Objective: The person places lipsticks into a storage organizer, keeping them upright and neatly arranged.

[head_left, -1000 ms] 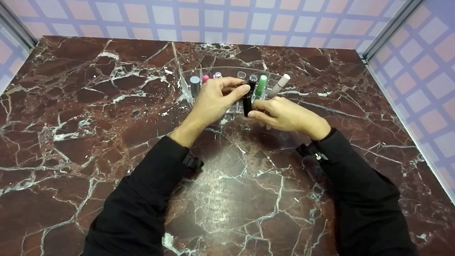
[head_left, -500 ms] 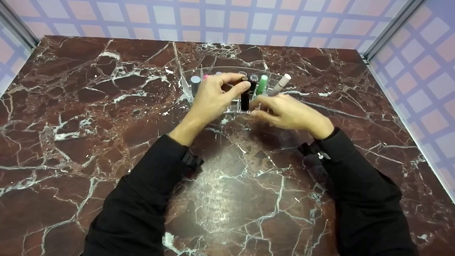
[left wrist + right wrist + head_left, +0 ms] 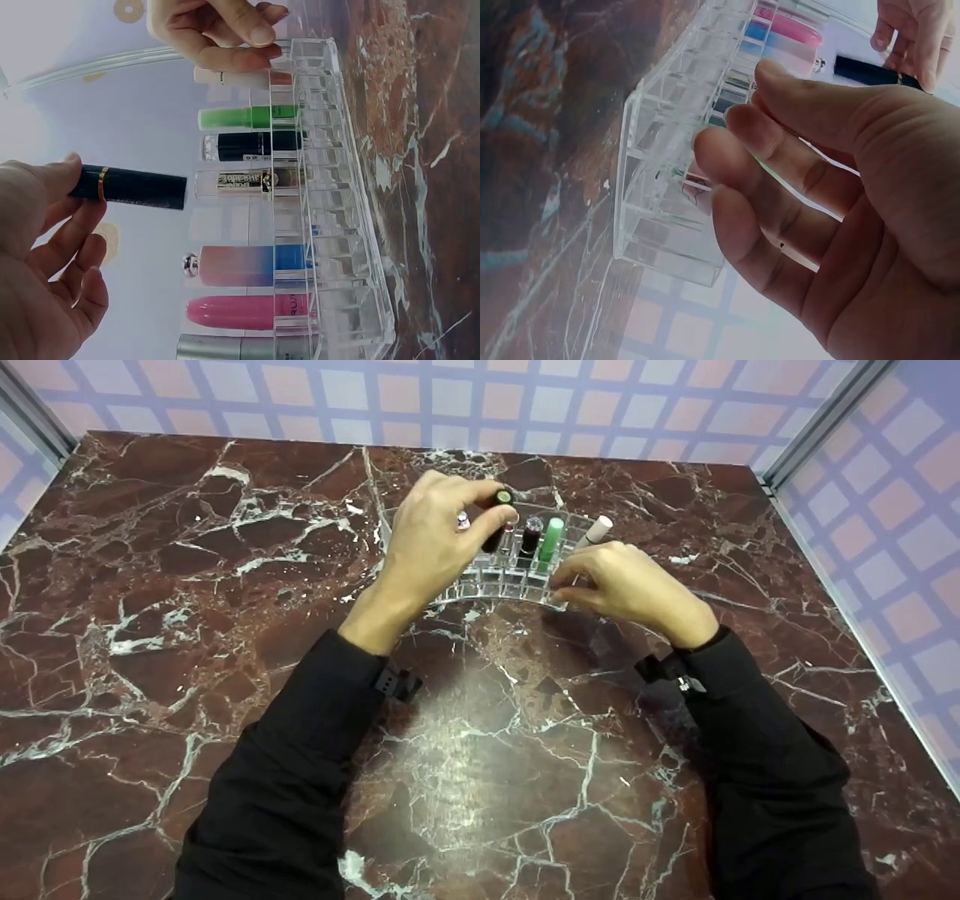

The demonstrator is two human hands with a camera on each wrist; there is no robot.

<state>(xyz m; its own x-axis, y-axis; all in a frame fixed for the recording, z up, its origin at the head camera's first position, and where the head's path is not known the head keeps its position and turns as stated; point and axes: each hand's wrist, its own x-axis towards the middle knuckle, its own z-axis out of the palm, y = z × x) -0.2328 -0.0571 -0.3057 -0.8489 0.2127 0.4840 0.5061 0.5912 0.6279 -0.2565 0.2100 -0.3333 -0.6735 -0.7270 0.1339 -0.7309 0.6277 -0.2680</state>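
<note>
Between the thumb and fingers of my left hand [image 3: 427, 529] is a black lipstick tube with a gold band [image 3: 139, 186]. It hangs above the back row of a clear stepped lipstick organizer [image 3: 491, 585], apart from it in the left wrist view. My right hand [image 3: 634, 585] is at the organizer's front right, its fingers loosely bent with nothing seen in them; whether they touch the plastic I cannot tell. Standing in the back row are a green tube [image 3: 551, 540], a black one with a clear top [image 3: 530, 538] and a clear-capped lipstick [image 3: 232, 183].
More tubes stand in that row: a pink-and-blue one [image 3: 240, 265], a pink one [image 3: 229, 311], a silver one [image 3: 217, 348] and a pale one leaning right [image 3: 598, 531]. Under everything is a dark red marbled tabletop [image 3: 480, 750], with checkered panels [image 3: 480, 405] behind it.
My left hand has raised the black lipstick tube from the organizer's front and moved it back and left. My right hand has let go of the tube and shifted slightly right.
</note>
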